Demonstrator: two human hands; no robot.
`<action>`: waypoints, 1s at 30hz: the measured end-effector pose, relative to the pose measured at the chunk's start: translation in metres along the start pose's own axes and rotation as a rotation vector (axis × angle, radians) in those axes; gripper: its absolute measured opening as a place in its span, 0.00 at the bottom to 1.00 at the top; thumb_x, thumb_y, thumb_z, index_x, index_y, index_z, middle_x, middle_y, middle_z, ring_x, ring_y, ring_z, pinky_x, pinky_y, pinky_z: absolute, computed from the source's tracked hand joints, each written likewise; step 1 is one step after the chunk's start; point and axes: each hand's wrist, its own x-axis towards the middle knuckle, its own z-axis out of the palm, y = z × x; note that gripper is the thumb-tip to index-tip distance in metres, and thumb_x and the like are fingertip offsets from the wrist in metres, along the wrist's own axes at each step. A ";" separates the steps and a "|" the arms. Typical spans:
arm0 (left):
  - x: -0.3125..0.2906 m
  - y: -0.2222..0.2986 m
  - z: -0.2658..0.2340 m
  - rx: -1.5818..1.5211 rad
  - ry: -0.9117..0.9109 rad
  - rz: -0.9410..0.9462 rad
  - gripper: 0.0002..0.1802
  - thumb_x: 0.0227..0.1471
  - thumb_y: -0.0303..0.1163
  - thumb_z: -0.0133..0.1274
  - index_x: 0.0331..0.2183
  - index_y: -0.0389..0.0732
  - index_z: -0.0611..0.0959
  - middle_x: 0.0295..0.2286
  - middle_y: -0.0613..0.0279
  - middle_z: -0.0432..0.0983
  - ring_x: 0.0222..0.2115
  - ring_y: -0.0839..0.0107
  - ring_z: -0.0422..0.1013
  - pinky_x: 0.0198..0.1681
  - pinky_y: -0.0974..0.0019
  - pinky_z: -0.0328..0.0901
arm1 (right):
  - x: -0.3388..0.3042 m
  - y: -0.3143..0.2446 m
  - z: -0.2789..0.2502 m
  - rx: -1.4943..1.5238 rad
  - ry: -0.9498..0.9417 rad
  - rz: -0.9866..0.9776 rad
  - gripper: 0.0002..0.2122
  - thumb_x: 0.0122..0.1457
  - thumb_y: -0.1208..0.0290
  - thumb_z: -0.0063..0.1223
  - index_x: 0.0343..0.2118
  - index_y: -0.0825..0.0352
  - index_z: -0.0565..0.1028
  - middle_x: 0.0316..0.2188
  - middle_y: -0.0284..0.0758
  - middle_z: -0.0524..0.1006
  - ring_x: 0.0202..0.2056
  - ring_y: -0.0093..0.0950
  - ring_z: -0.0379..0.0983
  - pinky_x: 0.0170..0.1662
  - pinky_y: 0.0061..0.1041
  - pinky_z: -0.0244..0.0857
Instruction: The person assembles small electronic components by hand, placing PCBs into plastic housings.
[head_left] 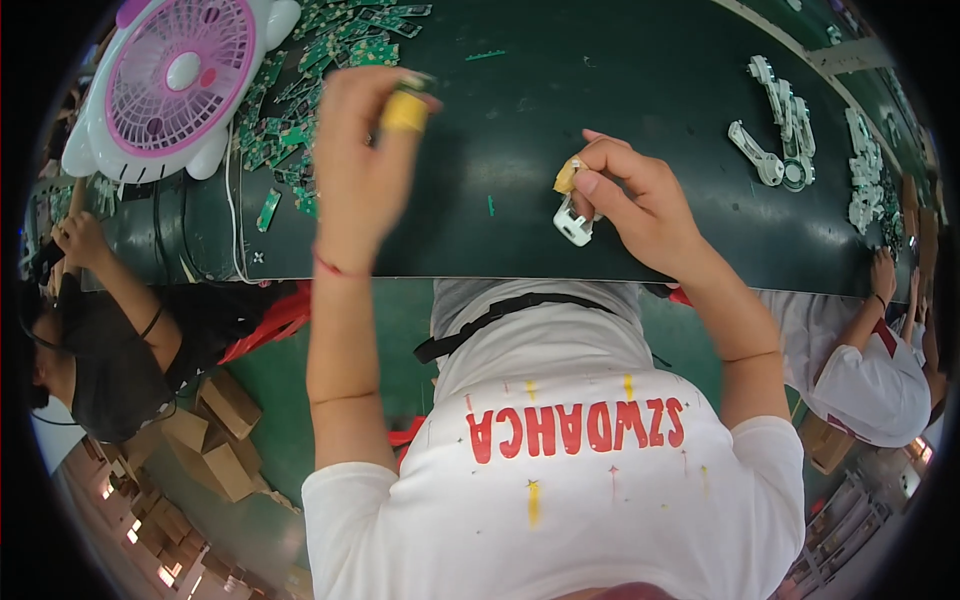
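Observation:
My left hand is raised over the left part of the dark green bench, smeared by motion. A yellow finger cot covers one of its digits. Pinched at its fingertips is a small dark green piece that looks like a circuit board, too blurred for detail. Right of centre, my right hand is closed on a small white plastic housing, which hangs below the thumb and index finger. Yellow wrapping shows at that hand's fingertip.
Green circuit boards lie heaped beyond my left hand, beside a pink-and-white fan with a white cable. White plastic parts stand in a row at the right. Co-workers' hands are at both ends; cardboard boxes sit on the floor.

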 end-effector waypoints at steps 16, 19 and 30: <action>-0.028 0.059 0.058 -0.116 0.013 0.200 0.22 0.40 0.14 0.46 0.39 0.40 0.79 0.34 0.59 0.76 0.33 0.63 0.73 0.36 0.67 0.64 | 0.003 -0.032 0.006 0.589 0.054 0.257 0.09 0.57 0.67 0.41 0.25 0.68 0.68 0.15 0.31 0.67 0.15 0.13 0.54 0.20 0.14 0.50; -0.028 0.057 0.060 -0.116 0.047 0.221 0.24 0.38 0.14 0.46 0.40 0.40 0.79 0.35 0.59 0.77 0.34 0.64 0.73 0.37 0.68 0.64 | 0.003 -0.033 0.007 0.599 0.060 0.276 0.10 0.56 0.66 0.42 0.25 0.68 0.67 0.14 0.31 0.66 0.14 0.14 0.53 0.21 0.15 0.51; -0.027 0.054 0.055 -0.036 0.092 0.379 0.27 0.33 0.13 0.44 0.39 0.38 0.79 0.36 0.57 0.77 0.32 0.65 0.74 0.35 0.69 0.63 | 0.001 -0.040 0.006 0.764 0.001 0.311 0.10 0.57 0.65 0.45 0.25 0.67 0.70 0.17 0.29 0.69 0.20 0.14 0.62 0.22 0.15 0.51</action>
